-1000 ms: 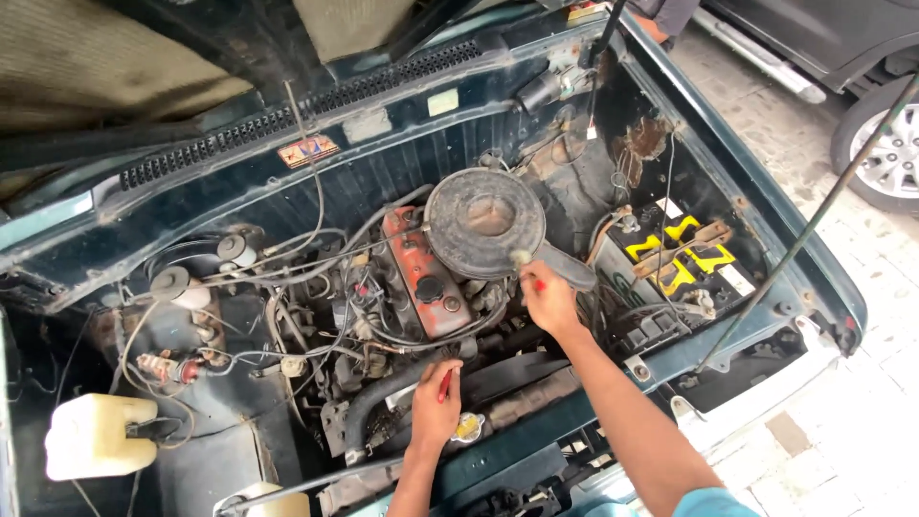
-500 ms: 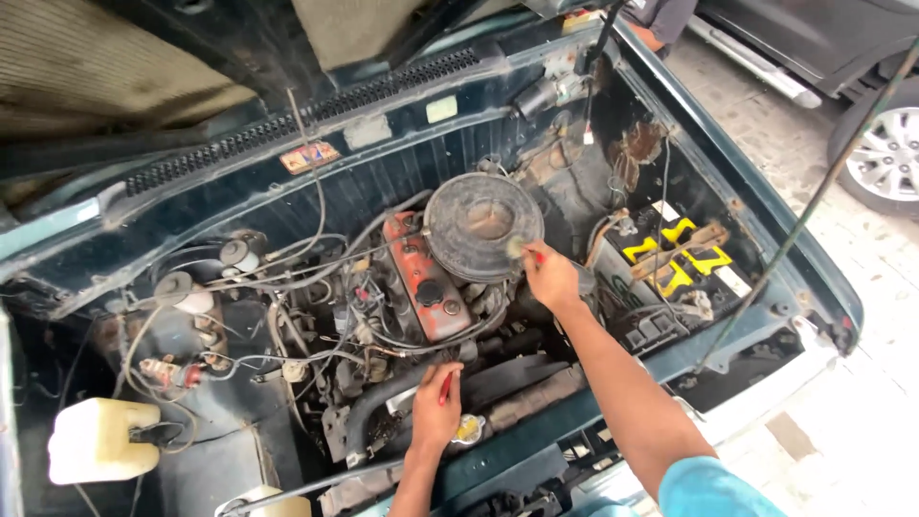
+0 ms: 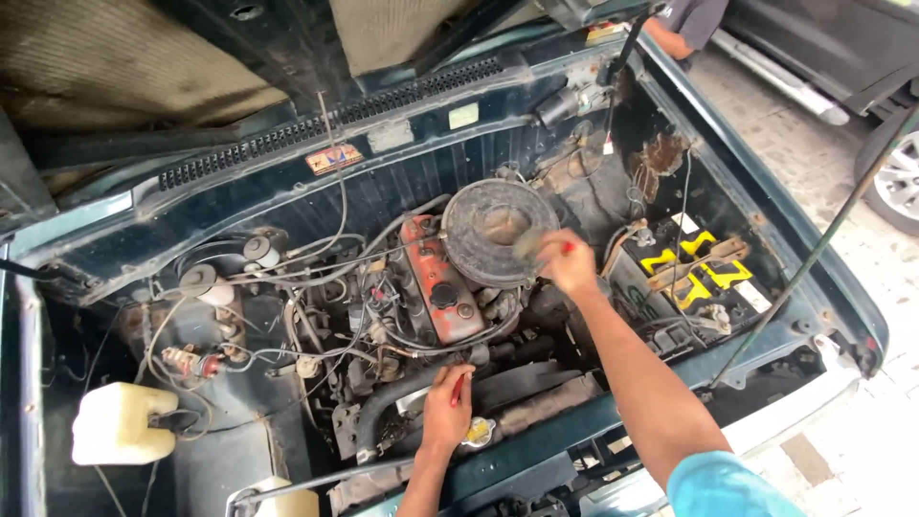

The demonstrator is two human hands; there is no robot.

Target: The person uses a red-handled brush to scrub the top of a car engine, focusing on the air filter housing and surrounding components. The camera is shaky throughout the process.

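The engine bay (image 3: 124, 244) stood open. A white plastic reservoir (image 3: 117, 423) sat at its left front corner; its contents could not be seen. A second pale container (image 3: 287, 500) showed at the lower edge, its contents likewise hidden.

The round black air cleaner housing (image 3: 496, 232) sat on top of the engine, lying flat with its axis roughly vertical and its lid facing upward. The right hand (image 3: 565, 263) rested at the housing's right rim, fingers curled around a small object with a red part; the blur prevented telling what it was.

The left hand (image 3: 448, 412) lay at the front of the bay, fingers clenched on a slim red-handled tool (image 3: 459, 388), whose long axis ran nearly vertical in the frame. A yellow-topped radiator cap (image 3: 477, 433) sat just beside this hand.

The red valve cover (image 3: 438, 290) ran lengthwise left of the housing. A battery (image 3: 691, 268) with yellow-marked clamps stood to the right. Hoses and wires crowded the space between the hands. A thin prop rod (image 3: 814, 249) slanted across the right side.
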